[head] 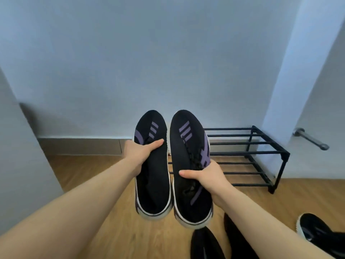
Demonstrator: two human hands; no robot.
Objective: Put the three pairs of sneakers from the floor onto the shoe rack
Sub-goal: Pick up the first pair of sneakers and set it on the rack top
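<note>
The left hand (141, 152) is closed around the outer side of one black-and-purple sneaker (152, 165), thumb laid across the top near the laces. The right hand (209, 176) grips its partner, the right sneaker (188, 165), the same way from the other side, thumb over the tongue. Both shoes hang in the air side by side, almost touching, toes pointing away toward the wall (168, 62), heels nearest the camera.

Beyond and to the right of the toes stands the black shoe rack (250, 152), a low frame of bars in two tiers against the wall; the visible part of it carries nothing. On the wooden floor (84, 174) near the right edge lie more dark sneakers (313, 232), and two others (207, 243) sit partly under the right forearm.

To set this pair down well, I would carry both shoes to the right, keep them level and parallel, and lower the soles across at least two bars so neither toe nor heel drops through a gap. Placing them at one end should leave room for the remaining pairs.
</note>
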